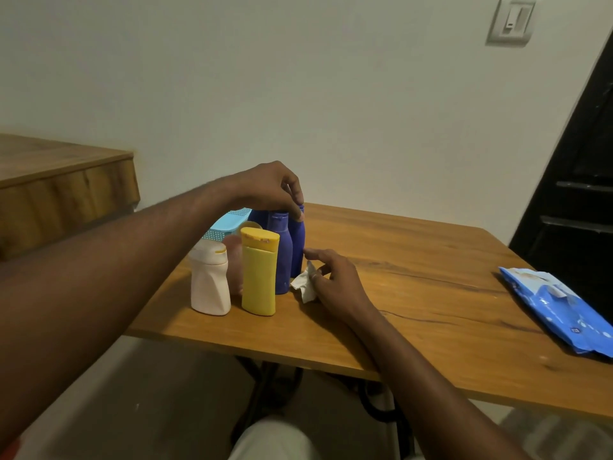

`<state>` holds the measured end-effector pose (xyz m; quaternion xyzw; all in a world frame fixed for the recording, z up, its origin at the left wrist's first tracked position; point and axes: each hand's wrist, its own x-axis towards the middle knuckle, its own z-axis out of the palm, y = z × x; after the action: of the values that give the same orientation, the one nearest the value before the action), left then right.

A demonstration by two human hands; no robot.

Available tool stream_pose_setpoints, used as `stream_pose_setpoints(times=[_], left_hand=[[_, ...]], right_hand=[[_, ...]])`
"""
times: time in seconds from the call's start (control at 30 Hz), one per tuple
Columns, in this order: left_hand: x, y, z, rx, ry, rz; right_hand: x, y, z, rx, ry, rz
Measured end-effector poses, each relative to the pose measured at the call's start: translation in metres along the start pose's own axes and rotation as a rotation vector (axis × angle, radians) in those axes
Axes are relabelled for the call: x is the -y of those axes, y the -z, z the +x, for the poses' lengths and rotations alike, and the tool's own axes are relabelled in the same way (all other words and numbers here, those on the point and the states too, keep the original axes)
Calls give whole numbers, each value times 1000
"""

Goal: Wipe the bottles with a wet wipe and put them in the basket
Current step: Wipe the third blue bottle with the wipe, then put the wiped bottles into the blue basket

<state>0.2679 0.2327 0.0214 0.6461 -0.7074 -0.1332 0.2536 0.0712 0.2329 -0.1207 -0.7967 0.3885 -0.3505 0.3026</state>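
Left hand pinches the blue bottle from above; right hand holds wipe.

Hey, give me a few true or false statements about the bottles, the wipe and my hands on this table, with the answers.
1. The yellow bottle lies on its side. False: it stands upright.
2. The right hand holds a crumpled white wipe on the table. True.
3. The wipes pack sits inside the basket. False: it lies on the table, far to the right of the basket.
4. The left hand pinches the top of a blue bottle. True.
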Motion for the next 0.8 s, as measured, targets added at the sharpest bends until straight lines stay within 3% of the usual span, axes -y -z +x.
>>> stream_pose_setpoints(times=[0.33, 0.57, 0.67, 0.8], left_hand=[[-14, 5, -3, 1, -8, 88], [-58, -1, -27, -132, -182, 165], [-91, -22, -40, -90, -249, 189], [-126, -72, -43, 22, -181, 335]], right_hand=[[4, 6, -5, -50, 7, 64], [4, 30, -13, -206, 28, 113], [6, 53, -21, -303, 34, 129], [0, 92, -40, -430, 23, 74]])
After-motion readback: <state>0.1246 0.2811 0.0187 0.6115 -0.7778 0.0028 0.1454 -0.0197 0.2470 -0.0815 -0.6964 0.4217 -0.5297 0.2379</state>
